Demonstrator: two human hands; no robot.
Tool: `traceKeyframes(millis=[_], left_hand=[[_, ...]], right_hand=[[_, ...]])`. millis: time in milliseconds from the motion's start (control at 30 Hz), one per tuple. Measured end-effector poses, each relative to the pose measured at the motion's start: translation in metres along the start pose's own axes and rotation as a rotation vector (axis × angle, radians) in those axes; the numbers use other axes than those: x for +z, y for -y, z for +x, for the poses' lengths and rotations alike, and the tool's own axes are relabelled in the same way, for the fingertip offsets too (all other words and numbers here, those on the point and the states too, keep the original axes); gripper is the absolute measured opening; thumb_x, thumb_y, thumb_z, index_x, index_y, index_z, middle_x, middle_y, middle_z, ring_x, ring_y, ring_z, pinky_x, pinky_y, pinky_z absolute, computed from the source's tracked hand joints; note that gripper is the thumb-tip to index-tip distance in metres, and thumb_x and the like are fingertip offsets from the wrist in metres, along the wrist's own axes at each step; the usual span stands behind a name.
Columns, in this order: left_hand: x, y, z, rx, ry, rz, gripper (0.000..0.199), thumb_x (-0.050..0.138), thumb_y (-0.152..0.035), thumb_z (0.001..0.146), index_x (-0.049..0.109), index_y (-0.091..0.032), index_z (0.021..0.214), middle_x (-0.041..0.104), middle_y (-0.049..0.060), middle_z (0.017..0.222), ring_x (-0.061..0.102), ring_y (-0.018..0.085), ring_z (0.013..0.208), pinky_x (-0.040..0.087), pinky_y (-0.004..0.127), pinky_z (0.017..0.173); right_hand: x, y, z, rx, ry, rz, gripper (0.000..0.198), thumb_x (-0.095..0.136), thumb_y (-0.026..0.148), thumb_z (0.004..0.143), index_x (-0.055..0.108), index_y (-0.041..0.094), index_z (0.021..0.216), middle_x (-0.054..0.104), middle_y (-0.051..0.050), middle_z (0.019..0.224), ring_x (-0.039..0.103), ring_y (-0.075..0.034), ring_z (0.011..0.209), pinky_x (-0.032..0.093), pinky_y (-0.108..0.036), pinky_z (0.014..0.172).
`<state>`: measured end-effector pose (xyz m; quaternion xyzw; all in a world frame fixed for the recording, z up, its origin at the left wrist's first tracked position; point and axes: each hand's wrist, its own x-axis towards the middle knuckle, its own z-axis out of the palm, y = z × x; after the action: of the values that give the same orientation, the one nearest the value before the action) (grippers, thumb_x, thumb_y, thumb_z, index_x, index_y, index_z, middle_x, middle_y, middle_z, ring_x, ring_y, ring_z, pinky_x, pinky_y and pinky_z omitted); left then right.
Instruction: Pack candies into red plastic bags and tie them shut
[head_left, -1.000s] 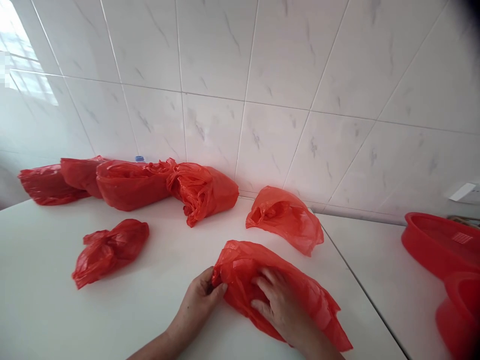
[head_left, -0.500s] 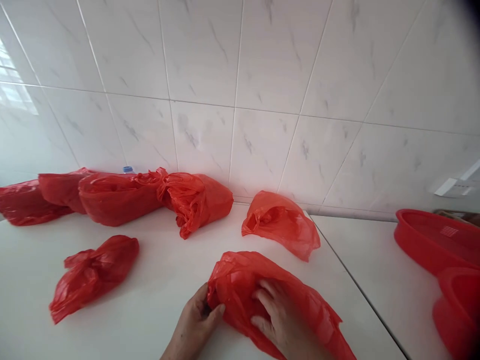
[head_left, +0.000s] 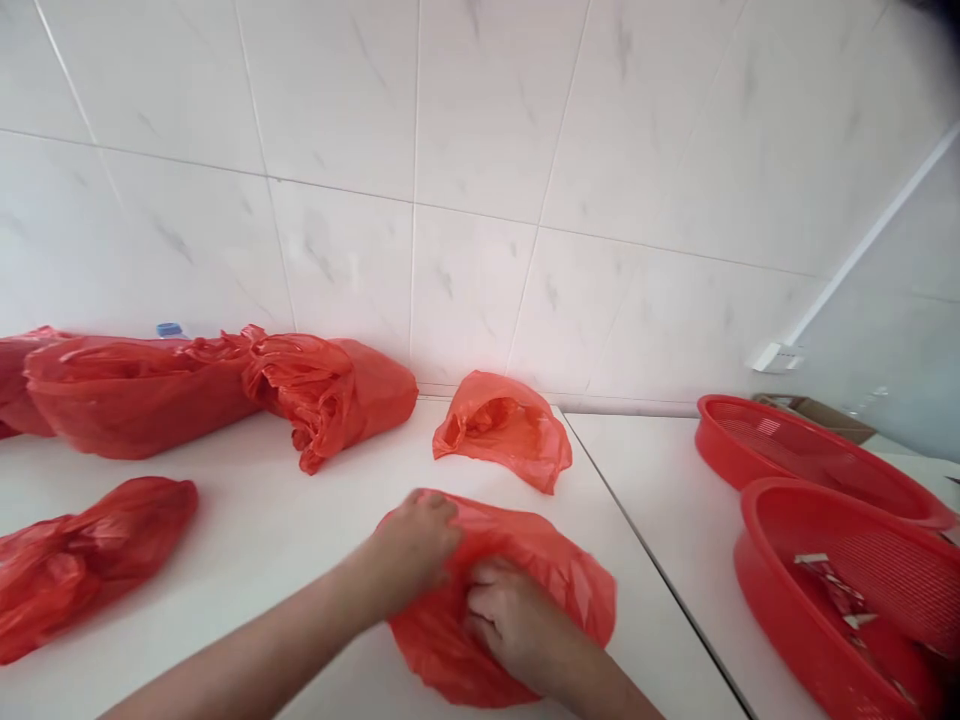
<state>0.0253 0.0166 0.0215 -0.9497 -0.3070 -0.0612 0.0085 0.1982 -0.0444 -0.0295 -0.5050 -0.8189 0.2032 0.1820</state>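
Note:
A crumpled red plastic bag (head_left: 559,565) lies spread on the white table in front of me. My left hand (head_left: 418,548), slightly blurred, grips the bag at its far left edge with curled fingers. My right hand (head_left: 517,615) is closed on the bag's middle, its fingers bent into the folds and fingertips hidden. Beyond my hands, a smaller red bag (head_left: 514,425) lies with its mouth gaping. To the left rests a knotted red bag (head_left: 112,535) with something inside that I cannot make out.
Several filled red bags (head_left: 142,400) line the wall at the left, with a blue bottle cap (head_left: 169,329) behind them. Two red sieves (head_left: 776,580) stand at the right, the nearer one holding small wrapped pieces. A seam (head_left: 645,545) divides the white tables (head_left: 262,570).
My left hand has moved up along the bag's left edge and taken hold there. The right hand has closed on the bag, which is now bunched rounder. The view has turned right.

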Motion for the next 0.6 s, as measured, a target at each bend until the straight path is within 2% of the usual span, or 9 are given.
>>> traceKeyframes(millis=[67, 167, 267, 333, 400, 433, 500, 567, 600], left_hand=[[0.006, 0.021, 0.005, -0.036, 0.019, -0.007, 0.033, 0.072, -0.01, 0.057, 0.067, -0.016, 0.089, 0.066, 0.013, 0.098, 0.06, 0.033, 0.096, 0.047, 0.048, 0.084], [0.007, 0.036, -0.002, -0.012, 0.054, -0.069, 0.052, 0.07, -0.011, 0.059, 0.063, -0.023, 0.109, 0.064, 0.008, 0.11, 0.06, 0.027, 0.1, 0.05, 0.036, 0.08], [-0.003, 0.028, -0.011, 0.042, 0.009, -0.16, 0.035, 0.057, -0.011, 0.076, 0.061, -0.025, 0.109, 0.065, 0.003, 0.104, 0.06, 0.02, 0.096, 0.048, 0.031, 0.08], [-0.01, 0.014, -0.017, 0.087, -0.056, -0.203, 0.025, 0.051, -0.013, 0.083, 0.062, -0.023, 0.103, 0.065, 0.003, 0.093, 0.06, 0.019, 0.088, 0.047, 0.033, 0.08], [-0.013, 0.001, -0.024, 0.142, -0.084, -0.244, 0.022, 0.06, -0.021, 0.08, 0.063, -0.024, 0.102, 0.064, 0.002, 0.091, 0.059, 0.02, 0.086, 0.046, 0.035, 0.081], [-0.011, -0.004, -0.028, 0.17, -0.081, -0.267, 0.027, 0.067, -0.025, 0.075, 0.063, -0.025, 0.102, 0.064, 0.002, 0.094, 0.059, 0.021, 0.089, 0.046, 0.036, 0.084], [-0.001, -0.008, -0.038, 0.214, -0.081, -0.277, 0.039, 0.077, -0.03, 0.065, 0.063, -0.029, 0.102, 0.064, 0.001, 0.104, 0.058, 0.025, 0.101, 0.043, 0.04, 0.092], [0.017, -0.001, -0.046, 0.245, -0.136, -0.218, 0.038, 0.075, -0.029, 0.068, 0.063, -0.032, 0.104, 0.064, -0.001, 0.111, 0.055, 0.026, 0.113, 0.035, 0.044, 0.102], [0.028, 0.005, -0.049, 0.279, -0.203, -0.176, 0.035, 0.07, -0.027, 0.073, 0.062, -0.034, 0.106, 0.066, -0.002, 0.112, 0.056, 0.025, 0.114, 0.032, 0.045, 0.105]], right_hand=[[-0.007, -0.002, -0.016, 0.03, 0.043, 0.104, 0.015, 0.053, 0.009, 0.072, 0.054, 0.017, 0.06, 0.062, 0.003, 0.082, 0.056, -0.01, 0.078, 0.043, -0.019, 0.07], [-0.019, 0.001, -0.038, 0.115, -0.008, 0.311, 0.017, 0.056, 0.008, 0.07, 0.062, 0.022, 0.078, 0.064, 0.004, 0.095, 0.057, -0.011, 0.093, 0.043, -0.019, 0.082], [-0.027, 0.004, -0.044, 0.229, -0.181, 0.374, 0.024, 0.053, 0.019, 0.079, 0.062, 0.028, 0.1, 0.062, 0.003, 0.109, 0.056, -0.013, 0.102, 0.043, -0.024, 0.089], [-0.028, 0.001, -0.037, 0.329, -0.276, 0.374, 0.029, 0.048, 0.027, 0.085, 0.056, 0.03, 0.113, 0.061, 0.002, 0.109, 0.058, -0.013, 0.093, 0.046, -0.026, 0.082], [-0.026, -0.007, -0.023, 0.416, -0.315, 0.362, 0.039, 0.046, 0.031, 0.087, 0.048, 0.031, 0.125, 0.061, 0.0, 0.104, 0.059, -0.013, 0.079, 0.047, -0.027, 0.072], [-0.026, -0.011, -0.016, 0.437, -0.319, 0.355, 0.044, 0.047, 0.031, 0.086, 0.045, 0.03, 0.129, 0.061, 0.0, 0.1, 0.058, -0.013, 0.075, 0.047, -0.027, 0.07], [-0.028, -0.016, -0.005, 0.443, -0.319, 0.341, 0.046, 0.051, 0.028, 0.083, 0.047, 0.026, 0.129, 0.062, -0.001, 0.095, 0.06, -0.014, 0.078, 0.047, -0.028, 0.073], [-0.038, -0.014, -0.004, 0.428, -0.304, 0.342, 0.038, 0.051, 0.028, 0.083, 0.056, 0.024, 0.12, 0.063, -0.001, 0.093, 0.061, -0.014, 0.079, 0.048, -0.027, 0.074], [-0.047, -0.01, -0.007, 0.41, -0.302, 0.349, 0.033, 0.051, 0.029, 0.084, 0.059, 0.024, 0.115, 0.064, 0.0, 0.094, 0.061, -0.013, 0.079, 0.048, -0.026, 0.075]])
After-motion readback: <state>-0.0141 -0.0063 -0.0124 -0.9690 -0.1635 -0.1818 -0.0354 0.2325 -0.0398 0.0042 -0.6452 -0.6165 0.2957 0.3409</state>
